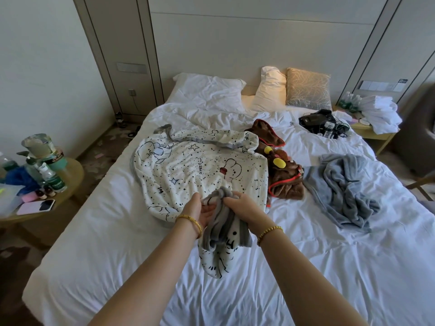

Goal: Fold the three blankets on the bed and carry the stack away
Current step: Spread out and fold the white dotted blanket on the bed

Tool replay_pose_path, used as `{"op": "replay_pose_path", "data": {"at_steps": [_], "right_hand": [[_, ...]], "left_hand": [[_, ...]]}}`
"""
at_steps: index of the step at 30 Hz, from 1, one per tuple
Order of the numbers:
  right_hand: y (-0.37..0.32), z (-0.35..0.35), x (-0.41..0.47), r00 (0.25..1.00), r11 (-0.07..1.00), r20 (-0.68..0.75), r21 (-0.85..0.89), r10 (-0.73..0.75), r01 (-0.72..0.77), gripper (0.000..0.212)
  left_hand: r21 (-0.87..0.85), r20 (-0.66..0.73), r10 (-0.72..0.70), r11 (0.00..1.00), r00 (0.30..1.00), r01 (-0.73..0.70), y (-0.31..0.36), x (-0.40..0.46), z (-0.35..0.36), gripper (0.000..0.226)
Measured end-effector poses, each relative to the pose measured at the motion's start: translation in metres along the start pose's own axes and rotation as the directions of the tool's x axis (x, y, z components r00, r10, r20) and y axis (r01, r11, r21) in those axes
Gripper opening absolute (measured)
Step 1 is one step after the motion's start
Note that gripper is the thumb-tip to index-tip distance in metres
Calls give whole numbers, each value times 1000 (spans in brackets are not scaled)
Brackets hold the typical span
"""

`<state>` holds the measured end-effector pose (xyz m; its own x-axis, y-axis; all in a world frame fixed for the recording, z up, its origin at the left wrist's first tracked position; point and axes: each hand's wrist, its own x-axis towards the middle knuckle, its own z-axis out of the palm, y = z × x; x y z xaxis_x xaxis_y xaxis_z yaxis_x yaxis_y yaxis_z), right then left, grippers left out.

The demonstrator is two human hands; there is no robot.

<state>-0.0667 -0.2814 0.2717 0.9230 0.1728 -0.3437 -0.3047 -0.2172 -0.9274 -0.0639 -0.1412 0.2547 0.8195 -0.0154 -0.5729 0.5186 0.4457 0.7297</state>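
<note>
Head view: both hands meet over the near middle of the bed [98, 243], gripping the near edge of the white spotted blanket [195, 165]. The left hand [200, 209] and right hand [242, 207] curl their fingers round its bunched grey hem, lifted off the sheet. To its right lie the brown blanket [282, 177], touching it, and the grey blanket [343, 189], crumpled.
</note>
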Motion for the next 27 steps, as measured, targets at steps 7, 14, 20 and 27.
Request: {"op": "replay_pose_path", "data": {"at_steps": [7,14,20,27], "right_hand": [[0,13,-8,960,864,276,-472,-42,174,28],[21,3,-9,992,975,118,-223,48,-20,39],[26,-9,5,973,969,-25,93,231,-228,56],[24,4,7,981,935,36,298,192,-194,22]], "left_hand": [[380,14,-120,919,993,106,1,9,-9,31],[470,-156,225,873,962,-128,-10,10,-33,51],[660,186,211,696,960,-281,-6,1,-26,51],[709,314,-62,679,947,-191,5,-14,-15,41]]}}
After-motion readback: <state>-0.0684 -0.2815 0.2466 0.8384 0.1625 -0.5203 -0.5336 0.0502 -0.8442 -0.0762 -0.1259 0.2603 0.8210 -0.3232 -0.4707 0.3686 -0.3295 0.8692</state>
